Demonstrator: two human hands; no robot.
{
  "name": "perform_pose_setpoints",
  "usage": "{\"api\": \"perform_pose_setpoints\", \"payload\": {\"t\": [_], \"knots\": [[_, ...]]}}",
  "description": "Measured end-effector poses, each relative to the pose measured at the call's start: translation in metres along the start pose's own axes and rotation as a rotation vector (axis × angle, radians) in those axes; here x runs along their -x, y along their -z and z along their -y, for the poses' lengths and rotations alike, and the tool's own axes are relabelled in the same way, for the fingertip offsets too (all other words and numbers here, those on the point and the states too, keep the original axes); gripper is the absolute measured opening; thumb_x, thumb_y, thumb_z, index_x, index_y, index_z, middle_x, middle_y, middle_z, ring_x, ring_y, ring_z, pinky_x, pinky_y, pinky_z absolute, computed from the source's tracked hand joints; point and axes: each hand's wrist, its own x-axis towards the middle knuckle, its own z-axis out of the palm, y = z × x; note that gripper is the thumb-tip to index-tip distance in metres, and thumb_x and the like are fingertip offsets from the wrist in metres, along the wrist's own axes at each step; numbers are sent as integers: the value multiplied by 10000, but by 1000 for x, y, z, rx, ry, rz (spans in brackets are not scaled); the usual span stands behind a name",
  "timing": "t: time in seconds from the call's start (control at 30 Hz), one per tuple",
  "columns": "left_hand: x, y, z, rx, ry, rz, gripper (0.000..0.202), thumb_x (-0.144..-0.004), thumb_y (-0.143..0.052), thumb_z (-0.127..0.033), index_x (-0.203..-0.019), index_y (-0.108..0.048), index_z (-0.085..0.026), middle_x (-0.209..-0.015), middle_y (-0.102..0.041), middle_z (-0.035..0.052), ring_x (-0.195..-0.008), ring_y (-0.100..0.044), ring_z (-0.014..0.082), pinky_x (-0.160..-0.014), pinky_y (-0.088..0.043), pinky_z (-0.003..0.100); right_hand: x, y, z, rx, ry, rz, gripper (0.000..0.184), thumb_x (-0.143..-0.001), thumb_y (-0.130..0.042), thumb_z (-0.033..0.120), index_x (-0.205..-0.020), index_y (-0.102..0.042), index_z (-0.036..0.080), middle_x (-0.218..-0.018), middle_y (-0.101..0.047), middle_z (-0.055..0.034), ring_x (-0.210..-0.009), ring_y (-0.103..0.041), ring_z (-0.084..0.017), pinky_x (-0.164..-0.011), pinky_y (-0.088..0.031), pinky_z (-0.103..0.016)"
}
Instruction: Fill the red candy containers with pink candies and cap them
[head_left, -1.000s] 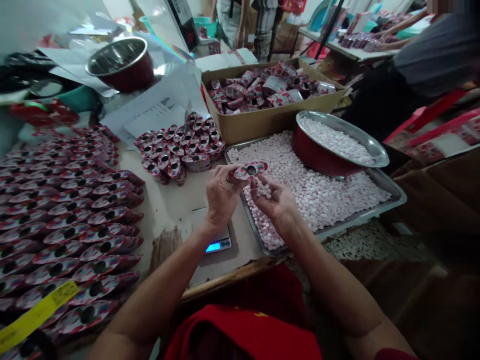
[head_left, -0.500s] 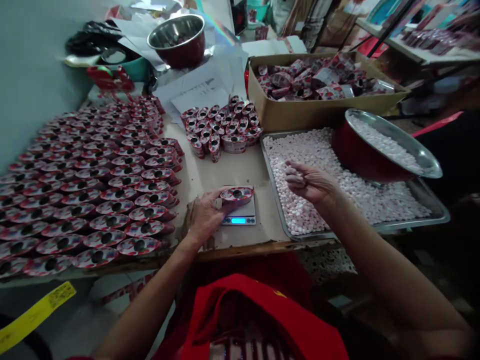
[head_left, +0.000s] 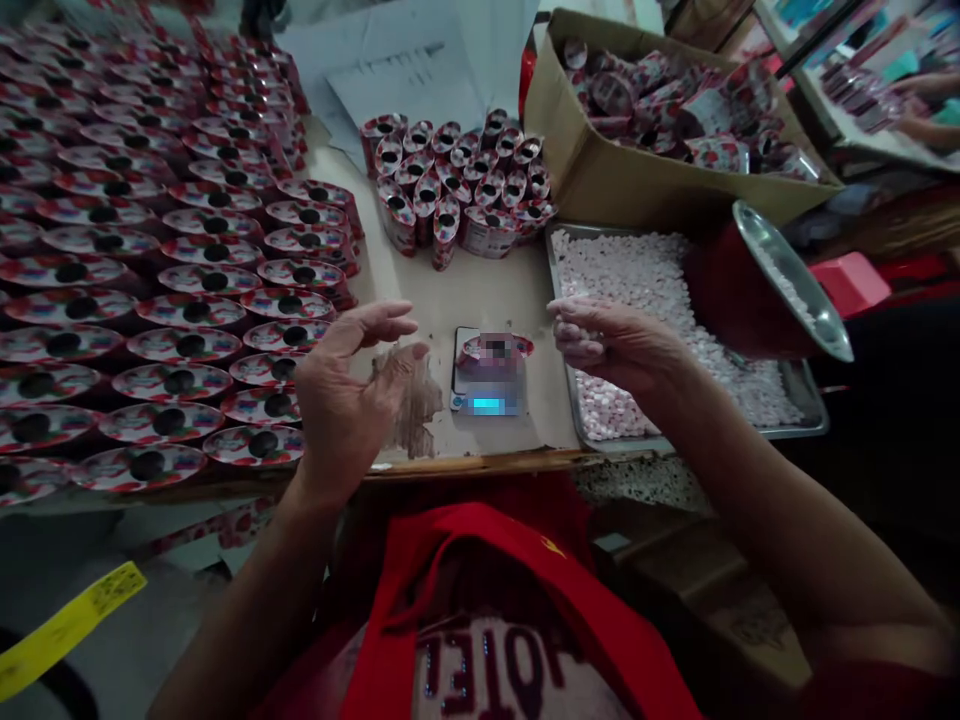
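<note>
A small digital scale [head_left: 490,388] with a lit blue display stands in front of me. On it sits a red-and-white printed packet [head_left: 472,350] with a dark opening; part of it is blurred. My left hand [head_left: 349,385] hovers left of the scale, fingers apart and holding nothing. My right hand [head_left: 611,345] is over the left edge of a metal tray [head_left: 568,380], fingers bent and pressed together. What lies inside them is hidden. Small white pellets [head_left: 600,405] fill the tray beneath.
Rows of similar packets [head_left: 180,383] cover the left of the table. A smaller group [head_left: 491,220] stands behind the scale. A cardboard box [head_left: 622,185] of packets is at the back right. A tilted red metal bowl [head_left: 720,290] rests on the tray.
My left hand has let go of the packet and drawn back to the left, opening. The packet stays on the scale. My right hand remains near the tray's left side. The view has tilted down.
</note>
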Motion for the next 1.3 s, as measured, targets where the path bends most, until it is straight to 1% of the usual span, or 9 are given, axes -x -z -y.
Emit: {"api": "perform_pose_setpoints", "payload": {"t": [0.1,0.2,0.33,0.47,0.6,0.9,1.03,1.17,1.3], "knots": [[-3,1,-5,-13,-17,9,370,-904,-820,-210,-1260,-747,-280,-1060,-804,-10,-1008,-752,188,-1000,-604,381,5,-11,-2,77,41,68,60,-931,-756,137,-894,-708,136,-633,-541,37,-457,-336,-21,-394,-243,-114],[-5,2,-5,-3,9,19,377,-904,-802,-192,-1256,-735,-307,-1057,-798,-18,-1007,-755,189,-1009,-613,386,7,-18,-3,99,96,105,98,-895,-812,168,-899,-720,134,-654,-555,33,-494,-371,-31,-409,-268,-124],[-6,1,-4,38,6,11,385,-892,-799,-193,-1255,-729,-298,-1104,-786,0,-1016,-752,188,-1006,-626,387,4,-24,-3,41,82,41,51,-940,-751,178,-950,-730,132,-667,-537,34,-526,-435,-46,-446,-348,-142],[-6,-2,-4,33,25,61,389,-902,-786,-211,-1275,-713,-294,-1223,-760,32,-1103,-740,207,-1050,-616,400,0,-24,0,16,57,12,79,-966,-651,143,-920,-713,129,-660,-557,16,-533,-459,-60,-444,-360,-146],[-6,-7,-3,48,27,110,436,-891,-785,-197,-1311,-690,-263,-1246,-748,55,-1124,-733,217,-1060,-606,418,-1,-22,-3,99,68,38,46,-933,-699,132,-940,-738,108,-689,-627,-18,-543,-479,-63,-429,-356,-132],[0,-22,6,24,139,277,580,-830,-838,-207,-1379,-657,-237,-1215,-768,70,-1120,-724,235,-1040,-576,438,-6,-23,-13,182,92,141,286,-809,-916,315,-924,-763,103,-678,-610,11,-488,-375,-24,-414,-249,-148],[3,-25,10,23,152,308,591,-825,-842,-206,-1384,-651,-237,-1209,-772,79,-1110,-725,244,-1042,-574,465,-14,-25,-19,330,159,147,311,-801,-909,393,-869,-757,130,-664,-610,20,-497,-376,-40,-435,-231,-187],[5,-25,13,25,170,327,613,-819,-845,-202,-1395,-639,-237,-1217,-764,77,-1112,-718,236,-1035,-578,445,-22,-25,-23,585,212,146,301,-803,-865,402,-956,-806,150,-594,-576,41,-495,-357,-73,-472,-227,-232],[6,-26,15,19,188,344,651,-815,-855,-214,-1422,-619,-233,-1232,-751,82,-1114,-707,237,-1018,-574,435,-24,-29,-17,927,388,107,139,-834,-806,293,-915,-833,183,-699,-675,4,-629,-506,-124,-596,-341,-259]]}}
